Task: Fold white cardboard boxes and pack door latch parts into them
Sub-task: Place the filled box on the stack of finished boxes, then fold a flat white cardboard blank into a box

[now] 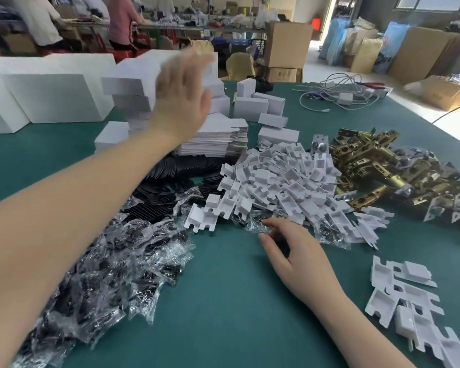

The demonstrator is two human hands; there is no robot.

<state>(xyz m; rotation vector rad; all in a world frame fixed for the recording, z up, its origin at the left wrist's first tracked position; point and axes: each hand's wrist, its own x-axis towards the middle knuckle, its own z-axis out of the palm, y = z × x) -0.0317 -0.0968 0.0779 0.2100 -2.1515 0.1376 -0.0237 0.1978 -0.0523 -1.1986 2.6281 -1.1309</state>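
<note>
Head view shows a green table (237,301) full of parts, and the big pile of white trays (284,181) in the middle is the best thing to find places from.

Nearest to the person, in front of the pile and to its right, a small bunch of white trays (409,306) lies flat. In front of the pile and to its left lies a heap of little clear bags (112,261) with dark bits inside.

Right at the front edge of the pile, the right hand (295,256) reaches in. Its fingers are bent a little and spread, with the tips touching a clear bag. I cannot tell if it has hold of the bag yet.

Just left of the pile sit black flat plates (175,171). Just right of it sits a heap of brass door latches (398,171). They point every which way, so there is no one long line to them.

Behind the pile, a stack of flat unfolded boxes (218,139) lies level, its long side running left to right. The left hand (181,99) is blurred above that stack, fingers straight and wide, holding nothing I can see.

Farther back stand many folded white boxes (250,107), closed up.

So I think lots of boxes are done, but the big heaps mean plenty of packing is left.
</note>
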